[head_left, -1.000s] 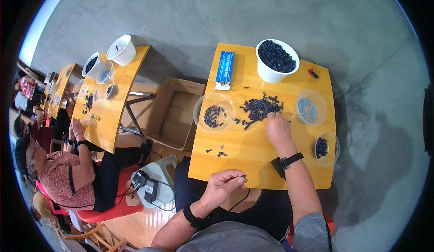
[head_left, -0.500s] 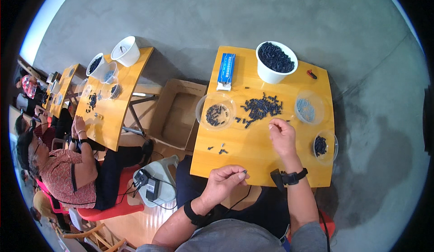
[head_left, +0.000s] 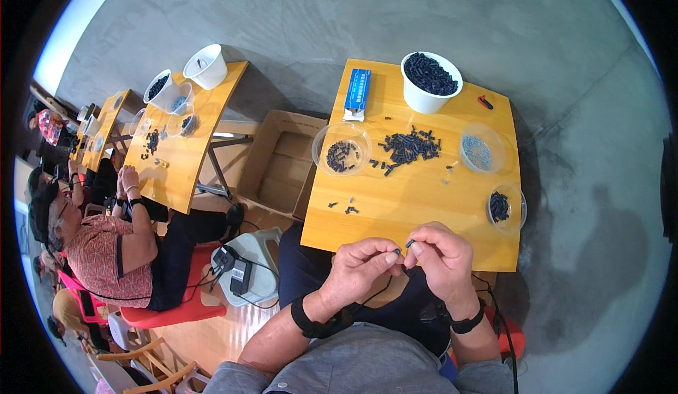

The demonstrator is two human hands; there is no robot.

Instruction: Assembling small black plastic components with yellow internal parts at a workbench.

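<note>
Just over the near edge of the wooden table (head_left: 417,207), both hands are held close together, fingertips almost meeting. My left hand (head_left: 357,270) pinches a small dark piece, mostly hidden by the fingers. In my right hand (head_left: 446,256), thumb and forefinger close on a small black plastic piece (head_left: 409,243). Beyond them lies a loose pile of small black plastic pieces (head_left: 411,147). To its left, a clear round tub (head_left: 321,155) holds more of them. On the right stand a clear tub of small grey-blue parts (head_left: 476,152) and a smaller tub of black pieces (head_left: 499,207).
A white bucket (head_left: 426,102) full of black pieces stands at the back, beside a blue box (head_left: 358,92) and a red-and-black tool (head_left: 485,102). Left of the table are an open cardboard box (head_left: 279,164), a grey stool (head_left: 248,267) and a seated co-worker (head_left: 113,253) at another table.
My right hand has come back from beside the pile to meet my left hand, and now pinches a black piece. The view has shifted slightly.
</note>
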